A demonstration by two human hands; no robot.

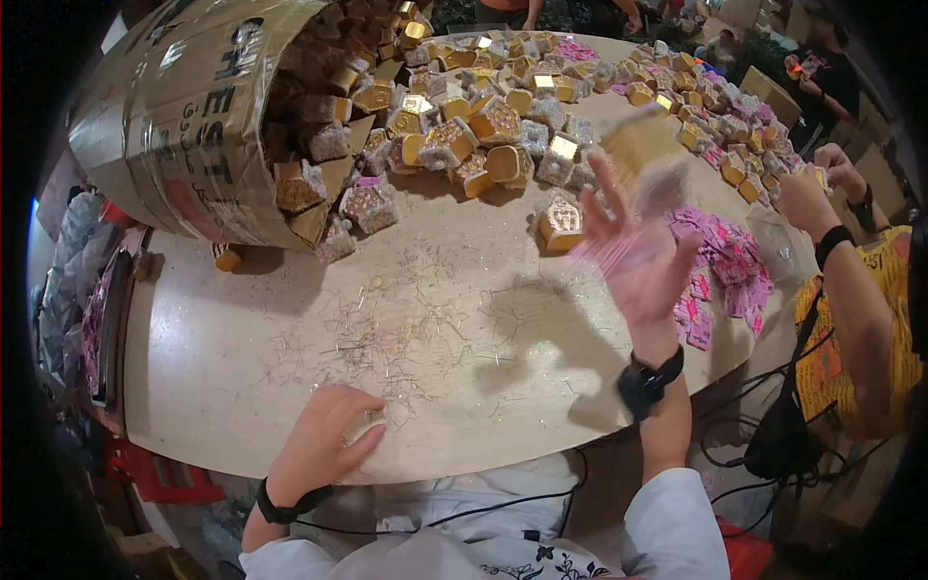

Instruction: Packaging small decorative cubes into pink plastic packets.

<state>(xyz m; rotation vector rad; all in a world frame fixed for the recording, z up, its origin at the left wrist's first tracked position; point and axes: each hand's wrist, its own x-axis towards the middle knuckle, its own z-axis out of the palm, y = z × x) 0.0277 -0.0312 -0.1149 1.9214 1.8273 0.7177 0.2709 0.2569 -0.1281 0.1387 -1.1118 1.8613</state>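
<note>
My left hand [324, 440] rests on the near edge of the round pale table [242, 367], fingers curled around a small item that I cannot make out. My right hand [633, 246] is raised above the table, palm open and fingers spread, blurred by motion. A blurred pinkish-gold piece [643, 145] hangs in the air just beyond its fingertips, apart from the hand. A small glittery house-shaped box [561, 222] with a gold inside lies on the table left of that hand.
A large tipped cardboard box [184, 116] spills several glittery boxes [464, 135] across the far table. Pink cards [725, 271] lie at the right. Thin wire scraps [387, 338] litter the middle. Another person's hands [807, 198] work at the right edge.
</note>
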